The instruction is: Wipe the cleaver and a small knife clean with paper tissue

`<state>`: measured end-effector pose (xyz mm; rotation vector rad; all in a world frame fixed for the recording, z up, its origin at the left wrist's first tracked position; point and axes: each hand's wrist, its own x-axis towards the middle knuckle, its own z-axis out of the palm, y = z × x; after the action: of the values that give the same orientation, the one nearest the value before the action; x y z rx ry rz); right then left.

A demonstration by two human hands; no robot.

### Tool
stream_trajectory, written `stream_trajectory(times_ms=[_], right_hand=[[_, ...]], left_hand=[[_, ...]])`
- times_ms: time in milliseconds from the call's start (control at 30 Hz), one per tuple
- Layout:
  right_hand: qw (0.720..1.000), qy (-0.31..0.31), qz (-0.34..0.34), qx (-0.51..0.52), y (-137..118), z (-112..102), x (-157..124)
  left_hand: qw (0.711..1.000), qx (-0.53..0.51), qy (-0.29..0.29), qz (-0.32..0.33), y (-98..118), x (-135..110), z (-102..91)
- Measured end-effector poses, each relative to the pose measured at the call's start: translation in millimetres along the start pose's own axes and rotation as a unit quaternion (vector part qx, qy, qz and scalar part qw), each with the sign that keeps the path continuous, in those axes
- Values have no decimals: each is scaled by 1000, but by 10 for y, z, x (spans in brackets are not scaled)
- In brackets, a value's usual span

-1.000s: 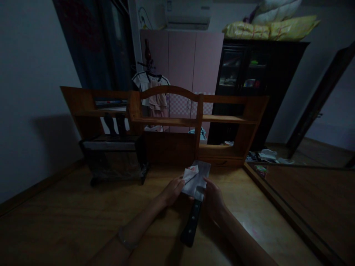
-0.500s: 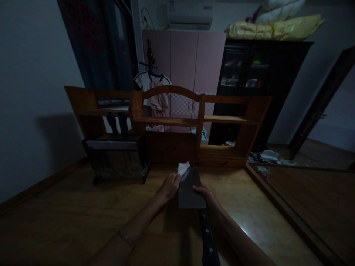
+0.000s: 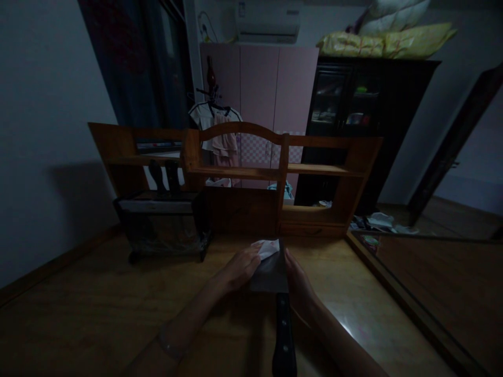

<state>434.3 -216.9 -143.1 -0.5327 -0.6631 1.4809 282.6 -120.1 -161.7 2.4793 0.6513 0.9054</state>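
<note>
Cleaver and tissue in both your hands; contact under way, finish not shown

Far left: a black-framed knife holder [image 3: 161, 230] stands on the wooden desk [image 3: 98, 314], well apart from your hands. Two black knife handles [image 3: 157, 177] rise from its top.

Left of centre: your left hand [image 3: 239, 269], a bracelet [image 3: 171, 348] on its forearm, has its fingers drawn in over a white tissue [image 3: 269, 249], holding it against the blade. How firmly it presses, you cannot tell from this view.

Centre: the cleaver [image 3: 271, 276] lies between your two hands, in front of the wooden shelf unit [image 3: 243, 173]. Its broad blade points away from you; the black handle points back toward you, with no hand on it. It appears raised off the desk; the underside is hidden.

Right of centre: your right hand [image 3: 301, 283] grips narrowly along the blade's right edge, steadying it. Fingers beneath are out of sight.

Progress, as judged: the cleaver is out in hand and tissue is on its upper left part. The nearer part of the blade is uncovered; whether the tissue has passed over it is not shown. Neither item is set down.
</note>
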Motion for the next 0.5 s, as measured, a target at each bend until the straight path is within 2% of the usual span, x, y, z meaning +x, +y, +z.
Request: stream_trajectory(times_ms=[100,200,500], right_hand=[[1000,-10,-14,3,14,-39,32],[1000,-16,11,13,22,-80,51],[998,-28,37,49,3,-73,54]], left_hand=[[999,-9,-34,16,53,-12,-28],[998,-4,-59,28,124,-2,-35],[992,25,-97,81,270,4,48]])
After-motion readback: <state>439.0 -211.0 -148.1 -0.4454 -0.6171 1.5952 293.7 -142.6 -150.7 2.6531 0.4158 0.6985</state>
